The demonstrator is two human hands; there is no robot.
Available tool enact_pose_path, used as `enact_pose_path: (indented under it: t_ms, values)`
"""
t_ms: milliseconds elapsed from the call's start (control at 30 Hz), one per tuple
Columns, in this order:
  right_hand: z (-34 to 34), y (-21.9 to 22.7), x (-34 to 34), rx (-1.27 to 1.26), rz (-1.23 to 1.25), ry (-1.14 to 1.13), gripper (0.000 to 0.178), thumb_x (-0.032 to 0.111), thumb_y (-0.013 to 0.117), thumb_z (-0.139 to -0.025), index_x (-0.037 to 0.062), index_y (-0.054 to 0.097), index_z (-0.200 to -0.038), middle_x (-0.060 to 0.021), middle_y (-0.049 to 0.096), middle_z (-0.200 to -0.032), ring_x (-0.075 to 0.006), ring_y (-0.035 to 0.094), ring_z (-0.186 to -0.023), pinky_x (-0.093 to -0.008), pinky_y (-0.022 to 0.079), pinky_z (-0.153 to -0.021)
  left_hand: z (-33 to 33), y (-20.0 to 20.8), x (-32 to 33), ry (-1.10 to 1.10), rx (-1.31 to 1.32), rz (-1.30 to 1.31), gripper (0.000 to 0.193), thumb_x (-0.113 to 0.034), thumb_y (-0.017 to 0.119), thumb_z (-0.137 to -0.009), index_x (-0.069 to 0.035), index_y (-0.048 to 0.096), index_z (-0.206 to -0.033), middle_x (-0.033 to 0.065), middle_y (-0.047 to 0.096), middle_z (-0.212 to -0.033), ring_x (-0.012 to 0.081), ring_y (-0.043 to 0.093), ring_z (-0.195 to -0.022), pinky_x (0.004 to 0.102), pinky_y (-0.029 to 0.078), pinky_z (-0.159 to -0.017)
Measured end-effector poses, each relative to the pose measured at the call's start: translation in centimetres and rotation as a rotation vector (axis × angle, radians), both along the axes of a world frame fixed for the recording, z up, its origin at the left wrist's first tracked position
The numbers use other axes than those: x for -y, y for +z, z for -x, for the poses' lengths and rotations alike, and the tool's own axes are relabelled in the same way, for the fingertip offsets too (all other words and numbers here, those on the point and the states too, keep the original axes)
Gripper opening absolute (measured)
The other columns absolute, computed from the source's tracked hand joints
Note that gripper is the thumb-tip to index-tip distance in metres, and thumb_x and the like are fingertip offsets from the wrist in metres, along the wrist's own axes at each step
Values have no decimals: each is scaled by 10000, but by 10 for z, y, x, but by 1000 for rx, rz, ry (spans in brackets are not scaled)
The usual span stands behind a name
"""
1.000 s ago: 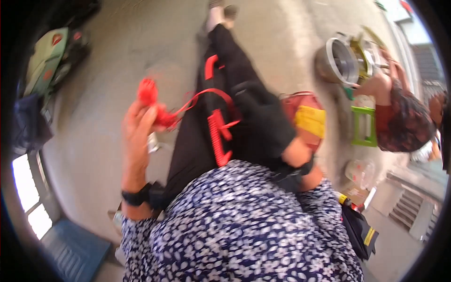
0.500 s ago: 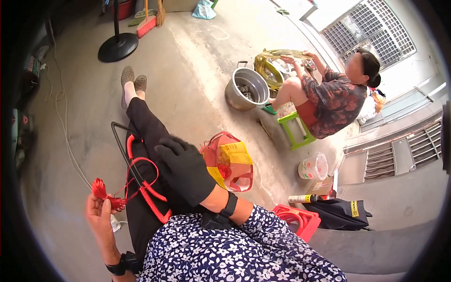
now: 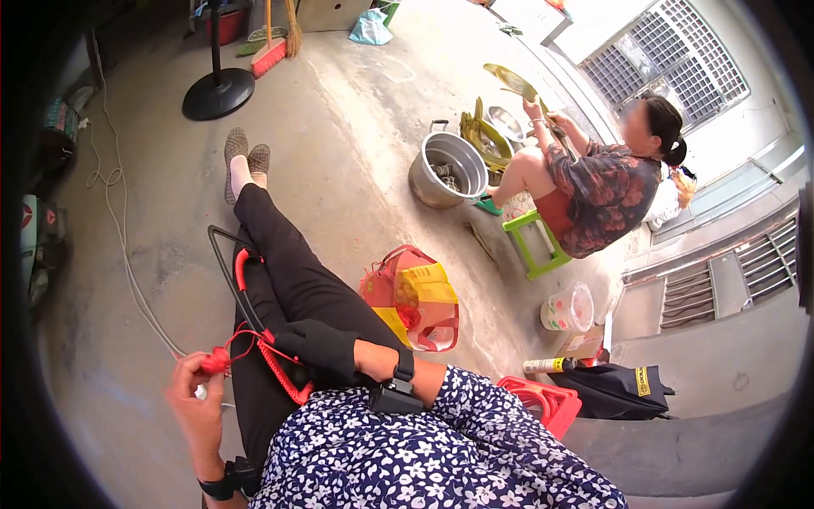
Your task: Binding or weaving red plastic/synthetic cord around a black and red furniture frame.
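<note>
Here, the left hand point(image 3: 195, 399) pinches red cord point(image 3: 215, 361) — gloved right hand point(image 3: 320, 349), fingers unclear.

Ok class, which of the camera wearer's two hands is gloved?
The right hand, in a black glove; the left hand is bare and holds red string.

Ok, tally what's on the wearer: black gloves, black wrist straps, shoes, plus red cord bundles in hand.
Black glove, right hand: 1
Black wrist straps: 2
Brown shoes: 2
Red cord bundle, left hand: 1
Total: 6
</note>
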State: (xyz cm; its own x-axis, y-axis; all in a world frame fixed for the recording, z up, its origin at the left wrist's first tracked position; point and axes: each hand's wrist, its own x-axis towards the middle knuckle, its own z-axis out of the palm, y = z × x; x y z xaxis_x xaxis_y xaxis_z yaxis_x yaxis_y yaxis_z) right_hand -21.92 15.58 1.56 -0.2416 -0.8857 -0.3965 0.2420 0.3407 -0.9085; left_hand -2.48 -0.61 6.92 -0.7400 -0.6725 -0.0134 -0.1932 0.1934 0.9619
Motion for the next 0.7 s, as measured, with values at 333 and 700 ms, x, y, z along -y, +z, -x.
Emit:
enact_pose_path:
  t_ms: [333, 700]
  values:
    - [0, 8, 0, -708, -64, 200, 287, 237, 654, -848, 49, 619, -1062, -197, 687, -883, -367, 673, -806, -432, 527, -711, 28, -18, -22, -495, 188, 683, 189, 28, 684, -684, -13, 634, -862, 130, 592, -869, 331, 566, -868, 417, 470, -752]
    - [15, 29, 3, -654, -143, 379, 299, 291, 651, -843, 52, 636, -1022, -180, 673, -826, -367, 661, -792, -418, 516, -712, 44, -45, -20, -277, 163, 88, 116, -17, 700, -782, -3, 652, -887, 82, 628, -902, 156, 639, -716, 263, 515, -671]
